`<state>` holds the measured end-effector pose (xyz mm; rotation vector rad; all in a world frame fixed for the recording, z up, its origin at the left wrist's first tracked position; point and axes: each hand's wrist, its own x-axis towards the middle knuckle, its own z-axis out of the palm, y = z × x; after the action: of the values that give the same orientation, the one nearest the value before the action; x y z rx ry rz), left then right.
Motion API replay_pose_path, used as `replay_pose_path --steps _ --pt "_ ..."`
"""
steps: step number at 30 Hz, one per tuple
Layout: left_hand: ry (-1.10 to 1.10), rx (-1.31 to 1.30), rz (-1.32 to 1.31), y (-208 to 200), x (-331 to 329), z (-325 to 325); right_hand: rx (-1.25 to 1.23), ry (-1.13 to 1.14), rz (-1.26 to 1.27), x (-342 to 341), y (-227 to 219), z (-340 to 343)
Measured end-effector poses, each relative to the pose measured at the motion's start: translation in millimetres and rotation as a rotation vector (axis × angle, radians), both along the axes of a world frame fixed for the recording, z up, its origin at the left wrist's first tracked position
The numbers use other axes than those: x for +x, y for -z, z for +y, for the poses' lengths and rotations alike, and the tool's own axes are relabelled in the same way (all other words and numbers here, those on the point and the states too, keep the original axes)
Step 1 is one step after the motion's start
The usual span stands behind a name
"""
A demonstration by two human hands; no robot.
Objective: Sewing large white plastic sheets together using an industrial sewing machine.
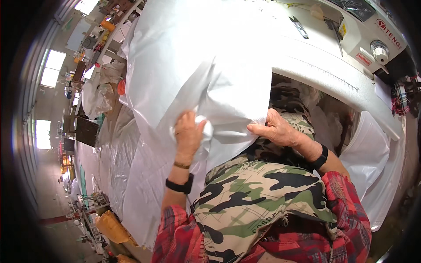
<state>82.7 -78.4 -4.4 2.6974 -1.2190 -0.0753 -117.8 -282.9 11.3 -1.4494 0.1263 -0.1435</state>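
Note:
A large sheet of shiny white fabric (162, 79) spreads over the table and hangs down past its front edge toward my lap. My left hand (188, 133) is closed on a bunched fold of it, with creases running up from the grip. At the sheet's right edge, my right hand (276, 128) pinches the border between thumb and fingers. The fabric hides part of the left fingertips. Both wrists carry dark bands.
A white sewing machine (370, 35) stands at the upper right, with thread snips (299, 27) on the white tabletop (315, 72). More white material (366, 153) hangs at the right. Clear plastic sheeting (116, 153) lies to the left. A camouflage apron (263, 188) covers my lap.

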Motion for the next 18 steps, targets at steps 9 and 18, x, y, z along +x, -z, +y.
replay_pose_path --steps 9,18 --pt "-0.266 0.304 -0.110 42 184 300 0.117 -0.036 -0.028 -1 -1 2" --pt "0.117 -0.051 -0.327 57 142 123 0.169 -0.013 -0.035 -8 -33 -3"
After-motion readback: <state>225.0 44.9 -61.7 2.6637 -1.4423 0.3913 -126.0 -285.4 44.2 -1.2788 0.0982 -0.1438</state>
